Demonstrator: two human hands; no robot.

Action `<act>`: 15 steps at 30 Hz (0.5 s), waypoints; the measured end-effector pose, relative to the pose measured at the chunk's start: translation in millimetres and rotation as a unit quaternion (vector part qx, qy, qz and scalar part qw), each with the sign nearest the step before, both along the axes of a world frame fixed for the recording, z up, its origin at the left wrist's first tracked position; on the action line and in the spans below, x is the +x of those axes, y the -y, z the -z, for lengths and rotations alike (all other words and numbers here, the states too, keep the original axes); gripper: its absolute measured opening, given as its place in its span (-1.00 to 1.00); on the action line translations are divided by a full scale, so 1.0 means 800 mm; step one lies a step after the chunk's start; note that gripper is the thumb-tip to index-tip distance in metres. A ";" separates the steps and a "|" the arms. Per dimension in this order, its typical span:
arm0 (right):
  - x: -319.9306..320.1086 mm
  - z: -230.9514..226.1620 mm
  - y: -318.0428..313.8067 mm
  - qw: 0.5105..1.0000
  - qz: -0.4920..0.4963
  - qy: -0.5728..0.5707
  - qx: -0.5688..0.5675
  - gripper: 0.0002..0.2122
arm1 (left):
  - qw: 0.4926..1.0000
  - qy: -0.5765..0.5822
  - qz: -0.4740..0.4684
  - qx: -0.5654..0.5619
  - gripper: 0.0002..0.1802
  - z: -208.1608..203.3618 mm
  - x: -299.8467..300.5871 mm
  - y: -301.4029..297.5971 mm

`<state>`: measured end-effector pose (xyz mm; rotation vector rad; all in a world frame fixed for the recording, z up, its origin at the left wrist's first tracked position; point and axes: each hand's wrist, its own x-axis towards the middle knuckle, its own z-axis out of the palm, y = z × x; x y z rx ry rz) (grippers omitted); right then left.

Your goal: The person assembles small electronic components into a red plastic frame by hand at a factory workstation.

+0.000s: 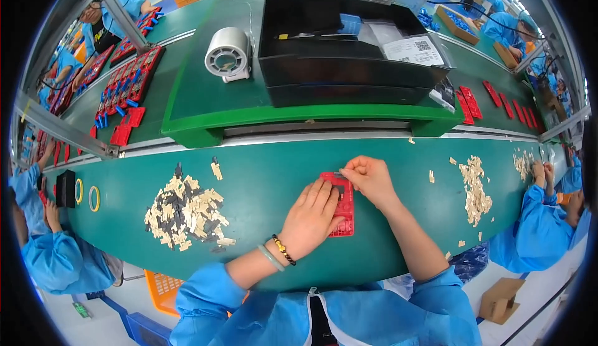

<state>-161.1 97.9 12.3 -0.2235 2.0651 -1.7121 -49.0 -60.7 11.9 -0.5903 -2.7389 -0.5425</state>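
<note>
A red plastic housing point(346, 220) lies on the green work surface in front of me. Its left part is covered by my left hand point(306, 216), which rests flat across it with fingers extended. At its far edge my right hand point(372, 181) pinches a small dark strip-like piece point(340, 175) between thumb and forefinger. Fingers hide part of that piece, so its exact kind cannot be made out. Left of my hands sits a heap of small cream and black plastic pieces point(187, 209). On the right is a heap of cream pieces point(474, 190).
Beyond my hands, a green raised stand point(299, 117) holds a black bin point(349, 75) and a white fan point(227, 55). Red housings point(128, 81) lie on the far belt at both sides. Two yellow rings point(94, 199) lie at far left. Co-workers in blue sit at both sides.
</note>
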 end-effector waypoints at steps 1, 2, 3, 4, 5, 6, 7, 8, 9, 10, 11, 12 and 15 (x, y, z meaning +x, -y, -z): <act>-0.001 0.002 0.002 1.000 -0.008 -0.018 0.022 -0.91 | 1.000 0.011 -0.006 -0.009 -0.40 0.002 -0.001 -0.003; -0.001 0.005 0.003 1.000 -0.004 -0.018 0.023 -0.91 | 1.000 0.011 -0.003 -0.009 -0.40 0.004 -0.001 -0.007; 0.000 0.011 0.004 0.999 -0.002 -0.041 0.033 -0.90 | 1.000 0.005 -0.019 -0.012 -0.40 0.005 0.001 -0.011; 0.001 0.014 0.004 0.997 -0.001 -0.064 0.044 -0.89 | 0.999 -0.001 -0.035 -0.015 -0.40 0.007 0.000 -0.014; 0.001 0.014 0.004 0.997 -0.001 -0.063 0.044 -0.89 | 0.999 0.001 -0.035 -0.015 -0.40 0.006 -0.001 -0.016; 0.001 0.013 0.003 0.997 0.004 -0.068 0.041 -0.89 | 0.999 0.001 -0.037 -0.025 -0.39 0.004 -0.002 -0.017; 0.001 0.014 0.003 0.997 0.009 -0.074 0.038 -0.90 | 0.999 0.001 -0.038 -0.036 -0.39 0.004 -0.003 -0.018; 0.001 0.014 0.003 0.997 0.009 -0.074 0.037 -0.90 | 0.999 0.000 -0.038 -0.036 -0.39 0.004 -0.004 -0.018; 0.000 0.017 0.003 0.995 0.004 -0.084 0.056 -0.91 | 0.999 -0.006 -0.038 -0.029 -0.39 0.005 -0.005 -0.019; 0.000 0.018 0.004 0.993 -0.002 -0.095 0.074 -0.92 | 0.999 -0.012 -0.038 -0.021 -0.39 0.006 -0.006 -0.020; 0.000 0.014 0.005 0.993 -0.002 -0.094 0.073 -0.92 | 0.999 -0.011 -0.038 -0.022 -0.39 0.006 -0.006 -0.019; 0.000 0.006 0.007 0.992 -0.010 -0.088 0.085 -0.92 | 0.999 -0.012 -0.041 -0.023 -0.39 0.006 -0.006 -0.018; -0.003 0.009 0.004 0.994 -0.014 -0.070 0.077 -0.92 | 0.999 -0.011 -0.041 -0.022 -0.39 0.006 -0.006 -0.017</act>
